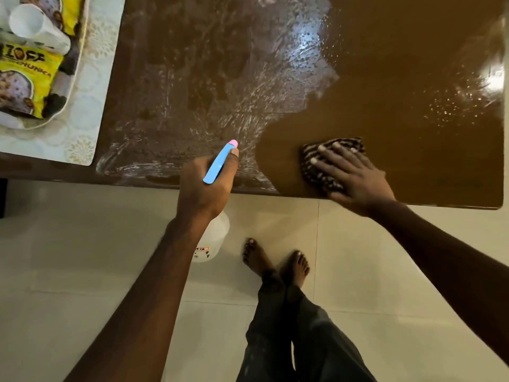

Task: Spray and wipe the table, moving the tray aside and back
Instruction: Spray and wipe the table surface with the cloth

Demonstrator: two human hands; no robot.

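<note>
Left hand (205, 186) gripping spray bottle (217, 168) at table (413, 64) edge, right hand (355, 175) flat on cloth (330, 150)

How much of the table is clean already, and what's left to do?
Done: the tray sits aside on a placemat at the far left, and the table's left part is covered in wet spray streaks. In hand: the left hand aims the spray bottle at the table, while the right hand presses a striped cloth flat on the tabletop. Left: wiping up the wet streaks and moving the tray back.
</note>
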